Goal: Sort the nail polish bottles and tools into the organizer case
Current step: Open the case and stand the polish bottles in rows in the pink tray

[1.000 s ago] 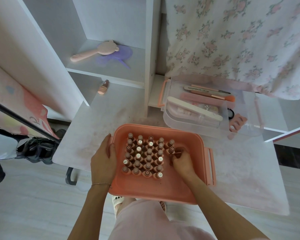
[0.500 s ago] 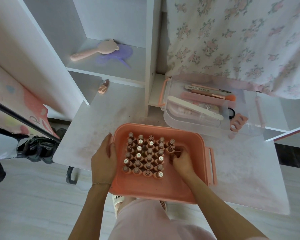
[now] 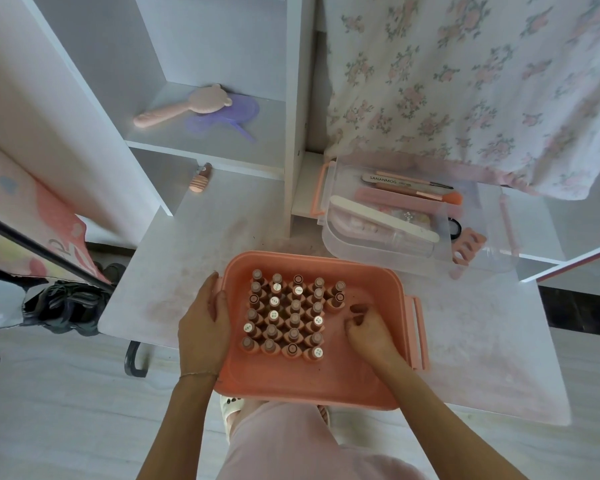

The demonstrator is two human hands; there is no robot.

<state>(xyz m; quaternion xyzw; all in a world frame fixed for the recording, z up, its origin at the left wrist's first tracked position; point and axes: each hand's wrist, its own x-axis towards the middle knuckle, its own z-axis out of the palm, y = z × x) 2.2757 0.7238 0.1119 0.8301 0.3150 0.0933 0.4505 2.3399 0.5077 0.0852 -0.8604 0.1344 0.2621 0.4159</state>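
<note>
On the table (image 3: 174,258), pink case (image 3: 312,386) holds bottles (image 3: 284,317) upright in a tight grid, toward its left and far side. Left hand (image 3: 205,323) lies flat against the case's left wall, fingers straight. Right hand (image 3: 368,330) is inside the case, just right of the bottles, fingers curled; can't tell if it holds anything. Clear tray (image 3: 378,252) with tools sits behind to the right.

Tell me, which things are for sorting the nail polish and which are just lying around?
For the job: pink case, nail polish bottles, clear tray of tools, toe separator, stray bottle by the shelf.
Just lying about: pink hairbrush, purple plastic piece, flowery cloth, shoes.
</note>
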